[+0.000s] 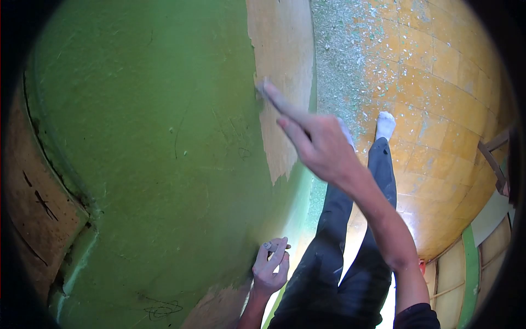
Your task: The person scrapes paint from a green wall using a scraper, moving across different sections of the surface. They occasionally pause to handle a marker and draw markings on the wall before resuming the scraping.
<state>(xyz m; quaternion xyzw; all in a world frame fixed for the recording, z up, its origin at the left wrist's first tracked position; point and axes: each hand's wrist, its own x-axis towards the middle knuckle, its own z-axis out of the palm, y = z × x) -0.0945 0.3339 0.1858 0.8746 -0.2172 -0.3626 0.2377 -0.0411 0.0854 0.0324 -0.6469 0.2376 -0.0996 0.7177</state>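
My right hand point(323, 145) reaches across to the green wall point(164, 137), blurred by motion. Its fingers are closed on what looks like a thin grey scraper point(261, 88), mostly covered by the hand. The scraper's tip meets the jagged edge of the green paint, beside a bare beige strip point(285, 49). Lower down, close to the wall, my left hand point(269, 272) has dusty, curled fingers. Between them sits a short grey stick-like piece point(267, 245), its kind too small to make out.
Paint flakes point(339, 71) lie thickly along the wall's foot and scatter over the yellow tiled floor point(433, 120). My legs point(329, 247) and a white-socked foot point(386, 125) stand close by. Dark wooden furniture point(496, 159) is at the right; a brown panel point(41, 214) borders the wall at left.
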